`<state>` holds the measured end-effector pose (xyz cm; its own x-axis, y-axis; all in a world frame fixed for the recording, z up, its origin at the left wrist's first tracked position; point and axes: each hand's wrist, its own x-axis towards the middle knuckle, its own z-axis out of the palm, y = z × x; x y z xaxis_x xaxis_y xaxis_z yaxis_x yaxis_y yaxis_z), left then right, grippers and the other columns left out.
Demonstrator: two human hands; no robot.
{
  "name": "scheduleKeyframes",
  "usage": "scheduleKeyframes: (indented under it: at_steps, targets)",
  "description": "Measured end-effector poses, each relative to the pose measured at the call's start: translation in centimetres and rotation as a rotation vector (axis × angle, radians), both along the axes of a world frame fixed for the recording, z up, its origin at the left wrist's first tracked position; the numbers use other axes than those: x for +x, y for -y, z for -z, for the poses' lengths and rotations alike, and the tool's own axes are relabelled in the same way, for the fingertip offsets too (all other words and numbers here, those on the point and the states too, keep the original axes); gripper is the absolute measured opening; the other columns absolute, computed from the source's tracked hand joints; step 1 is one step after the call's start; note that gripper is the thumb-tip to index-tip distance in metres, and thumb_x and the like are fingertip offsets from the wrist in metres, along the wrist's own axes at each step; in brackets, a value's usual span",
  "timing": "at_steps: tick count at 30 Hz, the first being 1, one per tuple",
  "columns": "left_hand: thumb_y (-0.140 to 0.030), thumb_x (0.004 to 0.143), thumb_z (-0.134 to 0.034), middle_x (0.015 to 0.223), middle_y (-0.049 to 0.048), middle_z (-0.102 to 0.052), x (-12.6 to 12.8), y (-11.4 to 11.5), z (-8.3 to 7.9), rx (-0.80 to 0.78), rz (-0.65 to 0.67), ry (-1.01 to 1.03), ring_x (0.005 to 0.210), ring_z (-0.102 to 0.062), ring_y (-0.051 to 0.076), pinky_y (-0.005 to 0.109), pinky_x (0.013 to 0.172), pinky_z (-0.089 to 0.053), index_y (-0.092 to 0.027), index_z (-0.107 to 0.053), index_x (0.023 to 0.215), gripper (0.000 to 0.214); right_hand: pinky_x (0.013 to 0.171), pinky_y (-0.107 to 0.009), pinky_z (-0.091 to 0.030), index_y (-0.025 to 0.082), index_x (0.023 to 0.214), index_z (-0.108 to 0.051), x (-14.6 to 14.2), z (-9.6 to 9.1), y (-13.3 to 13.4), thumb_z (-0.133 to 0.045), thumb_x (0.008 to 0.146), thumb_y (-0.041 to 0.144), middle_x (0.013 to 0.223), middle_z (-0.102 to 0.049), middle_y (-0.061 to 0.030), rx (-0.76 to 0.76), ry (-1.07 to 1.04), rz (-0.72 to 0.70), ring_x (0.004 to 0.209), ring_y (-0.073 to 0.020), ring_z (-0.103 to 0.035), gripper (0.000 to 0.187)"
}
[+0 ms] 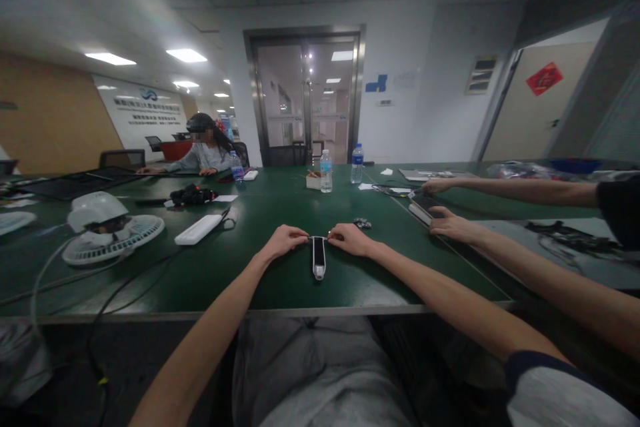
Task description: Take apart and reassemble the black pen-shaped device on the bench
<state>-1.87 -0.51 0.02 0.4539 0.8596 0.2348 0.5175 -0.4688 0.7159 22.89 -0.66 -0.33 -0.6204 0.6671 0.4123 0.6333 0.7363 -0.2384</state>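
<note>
White device [319, 257] with a long dark panel lies flat on the green surface [280, 288] directly in front of you, its narrow end pointing toward your body. Your left hand [286, 241] and right hand [349, 240] stand on opposite sides of its far end. On both hands the fingers are bent and drawn together, tips at or just beside the device's far corners; whether they grip a part there cannot be told at this size. A small dark cluster [362, 223] lies just beyond your right hand. Farther off stand a small open box [313, 181] and, just beside it, a water bottle [326, 172]; a second bottle [357, 164] is to their right. To your left, a white power strip [199, 230] lies near a white fan [114, 240]. At your right, a co-worker's hand [453, 224] touches a dark flat case [424, 208].
</note>
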Motion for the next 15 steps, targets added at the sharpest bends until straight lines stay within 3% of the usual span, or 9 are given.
scheduleKeyframes:
  at_steps: [4,15]
  targets:
    - [-0.036,0.075,-0.060,0.087,0.0052,-0.070,0.03,0.05,-0.07,0.041,-0.014,-0.008,0.069,-0.059,0.014,0.022,0.058,-0.044,-0.016,-0.071,0.095,0.030,0.067,-0.024,-0.041,0.016,0.087,-0.068,-0.01,-0.07,0.04,-0.053,0.084,0.026,0.081,-0.063,-0.0048,0.000,-0.005,0.004,0.070,-0.0128,-0.056,0.018]
    - [-0.039,0.074,-0.060,0.079,0.0051,-0.070,0.14,0.05,0.04,-0.036,-0.036,0.015,0.056,-0.054,0.012,0.021,0.049,-0.040,-0.014,-0.070,0.095,0.034,0.066,-0.023,-0.041,0.016,0.085,-0.069,-0.12,0.10,0.00,-0.055,0.083,0.025,0.078,-0.064,-0.0045,-0.008,-0.043,0.004,0.069,-0.0126,-0.056,0.017]
